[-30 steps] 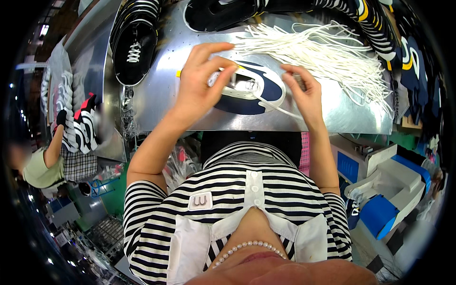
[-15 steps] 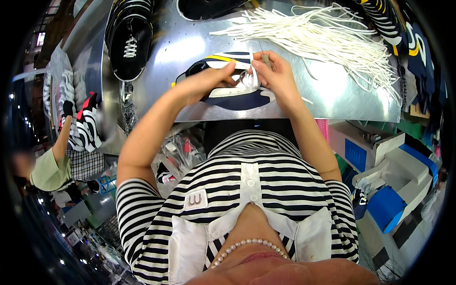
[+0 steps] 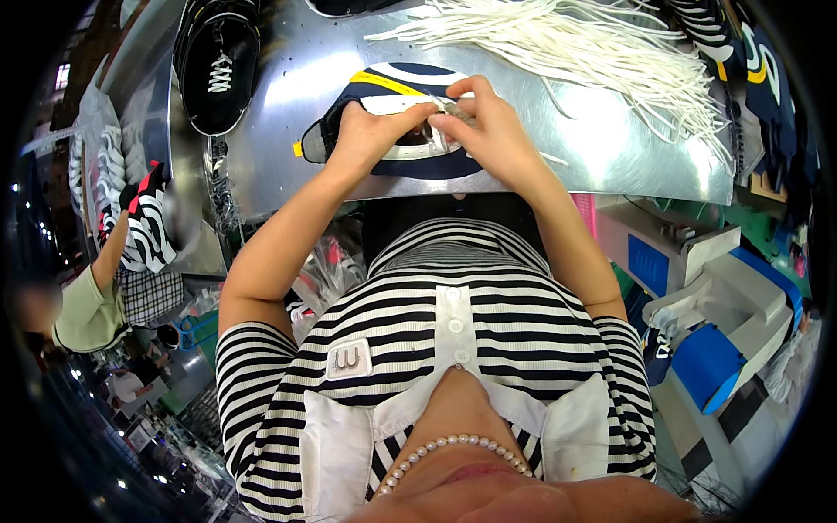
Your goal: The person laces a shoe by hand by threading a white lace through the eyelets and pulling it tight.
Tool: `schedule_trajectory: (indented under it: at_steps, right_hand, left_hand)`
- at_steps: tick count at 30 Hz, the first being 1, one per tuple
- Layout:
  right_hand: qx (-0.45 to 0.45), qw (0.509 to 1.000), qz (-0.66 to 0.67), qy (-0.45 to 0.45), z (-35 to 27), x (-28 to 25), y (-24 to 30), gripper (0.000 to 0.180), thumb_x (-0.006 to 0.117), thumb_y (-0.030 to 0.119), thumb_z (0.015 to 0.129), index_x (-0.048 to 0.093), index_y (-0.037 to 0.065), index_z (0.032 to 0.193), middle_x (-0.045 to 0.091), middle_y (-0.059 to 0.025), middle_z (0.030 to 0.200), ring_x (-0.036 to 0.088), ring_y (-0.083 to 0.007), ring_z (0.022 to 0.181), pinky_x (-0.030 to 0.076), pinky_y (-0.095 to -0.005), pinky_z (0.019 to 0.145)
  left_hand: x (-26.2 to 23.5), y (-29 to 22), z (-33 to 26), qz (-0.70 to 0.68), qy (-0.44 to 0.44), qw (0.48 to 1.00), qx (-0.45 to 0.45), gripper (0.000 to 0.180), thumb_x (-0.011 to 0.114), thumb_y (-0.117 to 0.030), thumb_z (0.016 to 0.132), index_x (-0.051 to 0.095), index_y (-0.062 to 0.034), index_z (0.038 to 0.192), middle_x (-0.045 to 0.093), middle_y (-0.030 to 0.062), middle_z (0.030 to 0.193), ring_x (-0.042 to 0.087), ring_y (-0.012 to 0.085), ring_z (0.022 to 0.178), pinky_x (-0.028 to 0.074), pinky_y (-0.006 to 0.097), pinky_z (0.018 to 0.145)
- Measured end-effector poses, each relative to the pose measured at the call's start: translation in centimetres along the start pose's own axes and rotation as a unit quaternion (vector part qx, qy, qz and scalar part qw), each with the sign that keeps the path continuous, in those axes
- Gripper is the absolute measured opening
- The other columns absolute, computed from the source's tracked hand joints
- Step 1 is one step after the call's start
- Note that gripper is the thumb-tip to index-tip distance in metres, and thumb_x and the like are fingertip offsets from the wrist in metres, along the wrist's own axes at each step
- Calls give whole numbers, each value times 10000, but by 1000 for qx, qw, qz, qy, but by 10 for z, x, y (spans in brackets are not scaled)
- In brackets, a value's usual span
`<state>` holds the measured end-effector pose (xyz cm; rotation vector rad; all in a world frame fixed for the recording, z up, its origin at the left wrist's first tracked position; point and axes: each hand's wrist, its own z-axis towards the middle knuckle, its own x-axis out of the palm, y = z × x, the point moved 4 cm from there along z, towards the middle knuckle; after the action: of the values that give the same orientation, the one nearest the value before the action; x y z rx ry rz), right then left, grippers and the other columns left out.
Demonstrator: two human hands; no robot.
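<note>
1. While both our hands meet over its opening, one navy-and-white shoe (image 3: pixel 440 166) lies on the metal table (image 3: pixel 288 105), near the edge on our side.
2. Left hand (image 3: pixel 366 135): thumb at the shoe's opening, other fingers partly hidden; we cannot tell whether they grip anything.
3. Right hand (image 3: pixel 490 131): fingers narrow, pinching what looks like a white lace (image 3: pixel 438 138).
4. Step in hand, by our judgement: working the lace at the opening.
5. Next move, we judge, calls for a fine pinch and a steadied shoe.
6. Farther off: loose white laces (image 3: pixel 575 65), piled; black shoes (image 3: pixel 228 44), stacked at left.
</note>
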<state>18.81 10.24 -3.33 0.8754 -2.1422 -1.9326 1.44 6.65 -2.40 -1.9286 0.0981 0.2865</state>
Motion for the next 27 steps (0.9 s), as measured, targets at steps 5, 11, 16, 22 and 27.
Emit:
schedule_trajectory:
  at_steps: [5,11,16,22,27]
  right_hand:
    - [-91,994,-58,-34,-11,-13,4,240,655,232,916,604,27,1029,697,-136,802,677,-317,730,510,-389,661]
    - [-107,987,-110,-43,-1,-12,3,167,670,221,888,668,54,894,693,-110,737,676,-300,705,505,-394,630]
    - [-105,971,-211,38,13,-10,19,236,657,203,884,626,8,1013,689,-163,759,677,-355,736,513,-429,641]
    - [-77,964,-246,61,23,14,27,437,620,175,916,470,-59,1253,665,-236,767,657,-411,779,497,-468,698]
    - [-73,938,-328,81,21,5,31,347,578,201,951,546,16,1243,683,-193,806,663,-381,772,507,-447,700]
  left_hand:
    - [1,-2,0,-3,1,1000,-2,215,796,-162,820,693,-23,948,694,21,830,632,87,721,498,239,653]
    - [0,-2,-2,24,3,1000,-20,203,784,-186,832,713,-21,928,711,18,818,644,76,733,496,230,663]
    - [4,-8,-13,24,29,999,15,151,689,-146,903,705,5,899,722,29,818,666,91,749,518,245,690]
    - [1,6,-18,-26,61,997,28,188,648,-199,933,701,-20,943,694,2,773,526,43,589,405,204,527]
    - [-7,9,-7,-43,101,994,-14,268,616,-264,919,725,-34,833,606,-9,643,511,71,603,405,243,608]
